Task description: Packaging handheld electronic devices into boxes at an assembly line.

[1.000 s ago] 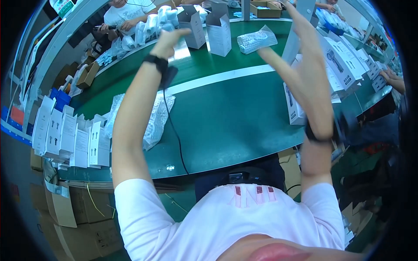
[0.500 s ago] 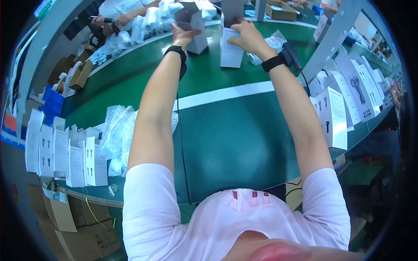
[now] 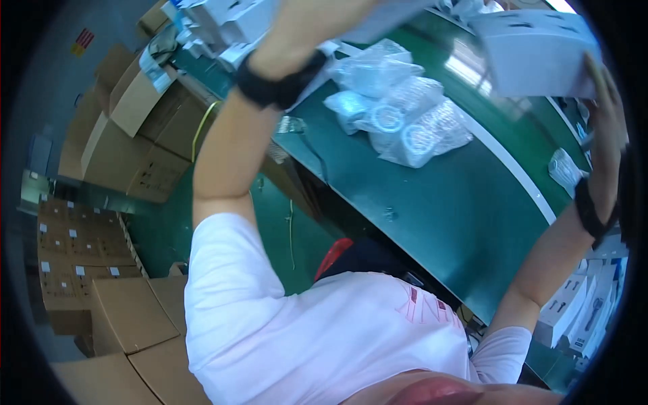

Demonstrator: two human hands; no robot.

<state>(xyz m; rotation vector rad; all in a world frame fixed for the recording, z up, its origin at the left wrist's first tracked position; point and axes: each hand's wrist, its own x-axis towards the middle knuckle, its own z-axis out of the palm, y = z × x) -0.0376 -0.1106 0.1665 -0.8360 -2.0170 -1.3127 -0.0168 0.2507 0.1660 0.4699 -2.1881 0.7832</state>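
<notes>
Right hand (image 3: 606, 111) stands at the right end of a white cardboard carton (image 3: 533, 64), its fingers long and nearly straight along the corner; the thumb is unclear, so I cannot tell whether they pinch the cardboard or only lie against it. Left hand (image 3: 320, 27) is cut off by the upper edge, next to a second white carton (image 3: 391, 19) that shows only in part; whether its fingers are spread or gripping cannot be told.

To handle such a carton well, I would put the palm flat to one side with the thumb opposite, press evenly and lightly, and keep the walls from buckling. A corner hold alone would probably let it swing, so a level, steady carry seems best, clear of the bubble-wrapped bundles (image 3: 418, 128) on the bench (image 3: 418, 202) and the small bubble-wrapped parcel (image 3: 565, 169) near the right forearm.

As for looks, the carton at the right hand appears over the far side of the bench, at upper right. It is boxy and matt, bluish in this light, with small dark pictures on its upper face. Blur hides its finer print, and I cannot tell whether its flaps are closed.
</notes>
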